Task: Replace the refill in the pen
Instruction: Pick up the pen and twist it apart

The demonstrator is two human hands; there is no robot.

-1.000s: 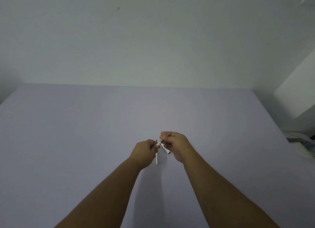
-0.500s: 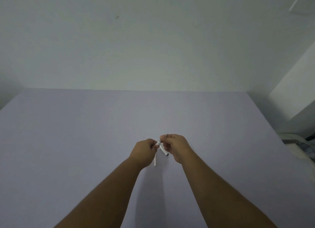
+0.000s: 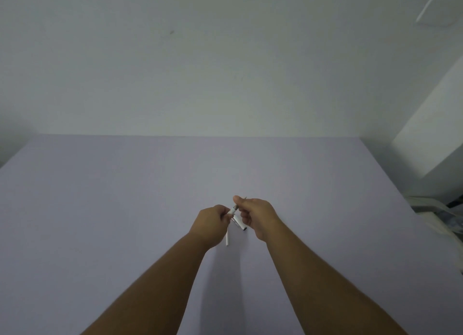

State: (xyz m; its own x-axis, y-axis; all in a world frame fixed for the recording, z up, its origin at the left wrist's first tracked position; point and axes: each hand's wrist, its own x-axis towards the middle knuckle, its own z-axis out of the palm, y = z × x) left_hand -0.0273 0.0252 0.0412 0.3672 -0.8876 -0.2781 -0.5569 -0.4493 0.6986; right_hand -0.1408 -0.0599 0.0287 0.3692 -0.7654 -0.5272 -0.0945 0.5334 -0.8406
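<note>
Gripping pen parts, both hands meet mid-table.

White pen held in parts between both hands, a piece hanging downward.

My left hand and my right hand meet above the plain lavender table surface, both closed on parts of a slim white plastic pen. A short white piece with a silvery collar bridges the gap between my fingertips. A white tube hangs down from my left fist. A white piece with a dark end slants below my right fingers. Which part is the refill is too small to tell.
</note>
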